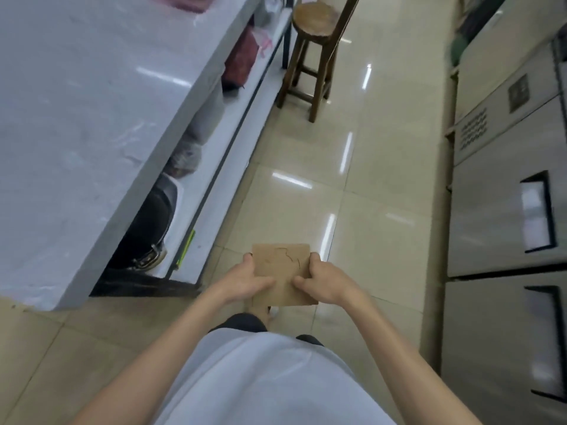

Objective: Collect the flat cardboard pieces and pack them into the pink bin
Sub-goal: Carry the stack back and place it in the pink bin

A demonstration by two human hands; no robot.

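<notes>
A flat brown cardboard piece [280,265] with a torn line across its face is held level in front of my body, over the tiled floor. My left hand [245,279] grips its left edge, thumb on top. On the opposite edge my right hand [322,280] holds it the same way. A pink object [187,3], possibly the bin, shows blurred at the far end of the counter top; only a sliver is in view.
A long white counter [76,133] runs along my left, with bags and a dark pot on its lower shelf [227,154]. A wooden stool [313,35] stands ahead in the aisle. Steel fridge doors [506,210] line the right side. Glossy floor tiles [352,179] run between them.
</notes>
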